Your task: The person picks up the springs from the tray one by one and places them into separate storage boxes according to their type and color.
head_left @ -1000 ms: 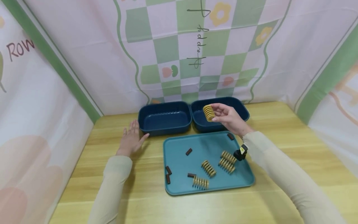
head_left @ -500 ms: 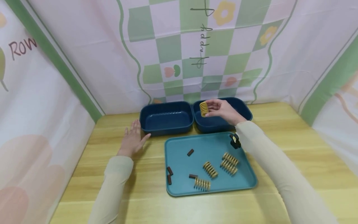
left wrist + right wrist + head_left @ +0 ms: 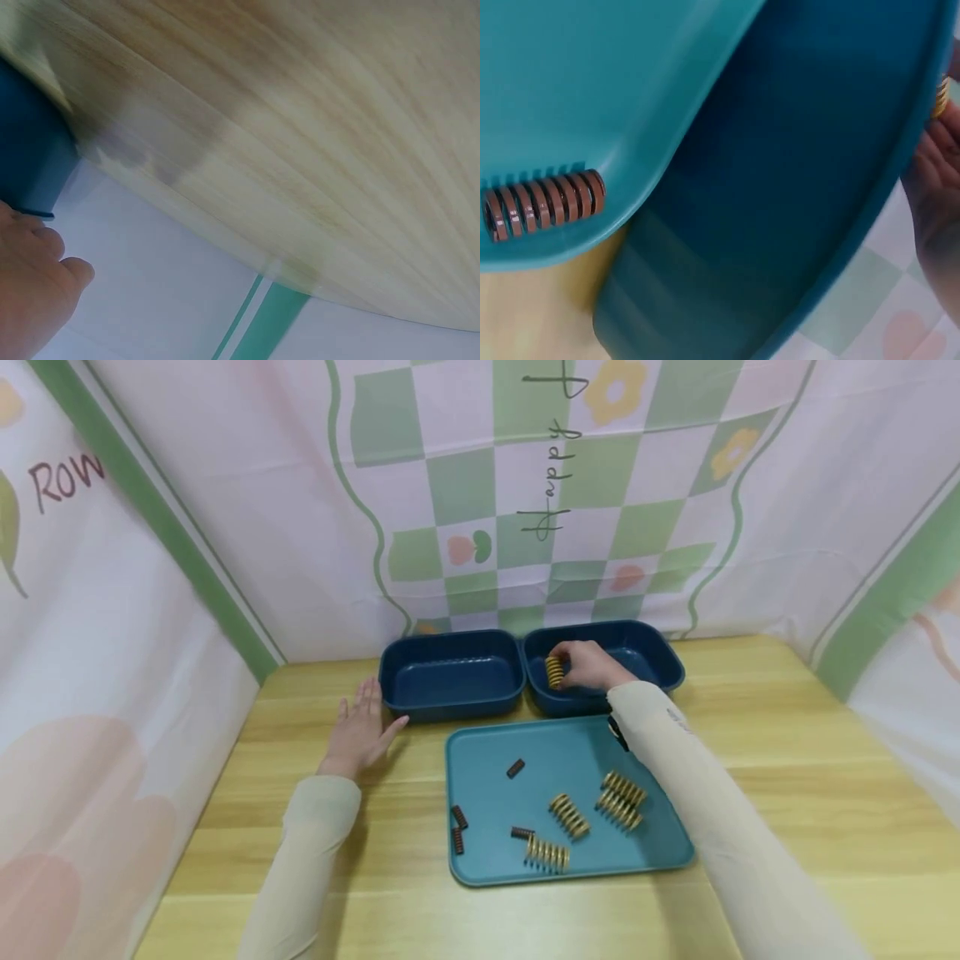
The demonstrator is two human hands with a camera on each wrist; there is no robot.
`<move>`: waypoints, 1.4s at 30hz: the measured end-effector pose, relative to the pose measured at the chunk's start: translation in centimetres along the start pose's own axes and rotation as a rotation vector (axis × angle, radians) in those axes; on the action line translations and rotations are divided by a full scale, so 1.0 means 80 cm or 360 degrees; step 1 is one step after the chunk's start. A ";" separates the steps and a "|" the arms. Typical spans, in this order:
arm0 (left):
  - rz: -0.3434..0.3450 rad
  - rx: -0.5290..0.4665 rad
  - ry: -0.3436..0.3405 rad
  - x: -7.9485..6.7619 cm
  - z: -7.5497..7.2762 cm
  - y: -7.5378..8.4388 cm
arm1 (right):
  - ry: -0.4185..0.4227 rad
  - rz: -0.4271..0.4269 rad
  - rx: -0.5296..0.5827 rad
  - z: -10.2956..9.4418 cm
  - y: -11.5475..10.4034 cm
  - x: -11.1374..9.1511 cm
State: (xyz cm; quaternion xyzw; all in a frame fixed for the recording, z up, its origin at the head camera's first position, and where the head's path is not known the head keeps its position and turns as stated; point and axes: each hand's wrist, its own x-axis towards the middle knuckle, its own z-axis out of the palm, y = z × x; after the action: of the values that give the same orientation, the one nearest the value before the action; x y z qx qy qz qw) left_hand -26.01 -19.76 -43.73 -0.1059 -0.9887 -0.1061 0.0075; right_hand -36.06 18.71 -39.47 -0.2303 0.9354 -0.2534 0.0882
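In the head view my right hand [image 3: 592, 665] pinches a yellow coil spring [image 3: 554, 672] inside the right dark blue bin [image 3: 660, 681]. The right wrist view catches only a sliver of that yellow spring [image 3: 941, 97] past the bin's rim, with part of the hand beside it. My left hand [image 3: 357, 731] lies with fingers straight against the near left corner of the left blue bin [image 3: 450, 703]. Its fingertips show at the bin's edge in the left wrist view.
A teal tray [image 3: 555, 747] in front of the bins carries several yellow springs [image 3: 568, 816] and smaller brown springs [image 3: 515, 768]. One brown spring [image 3: 544, 204] lies in the tray corner near the right bin. A patterned curtain [image 3: 457, 485] hangs behind the bins.
My right hand has moved left and down with the yellow spring, from above the right bin into it. The left hand stays at the left bin. The view has shifted slightly.
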 end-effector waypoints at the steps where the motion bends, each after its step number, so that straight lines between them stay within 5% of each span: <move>1: 0.0006 -0.0010 0.0014 0.000 0.000 0.000 | -0.0013 0.0001 -0.0040 0.002 0.000 0.002; 8: -0.0005 0.0012 0.0010 0.001 0.001 0.001 | -0.0096 0.0001 -0.0224 0.012 -0.002 0.008; 27: -0.0044 0.0041 -0.0060 0.003 -0.001 0.002 | -0.0197 -0.0012 -0.0276 0.025 0.002 0.018; 42: -0.0026 0.0049 -0.0052 0.005 0.001 -0.001 | -0.0119 -0.0077 -0.0180 -0.007 0.016 0.001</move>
State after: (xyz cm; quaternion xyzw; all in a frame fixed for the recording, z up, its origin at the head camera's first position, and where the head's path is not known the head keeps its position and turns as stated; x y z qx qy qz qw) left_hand -26.37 -19.71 -43.82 -0.0994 -0.9910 -0.0892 -0.0079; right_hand -36.80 19.84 -39.68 -0.2667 0.9384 -0.1935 0.1038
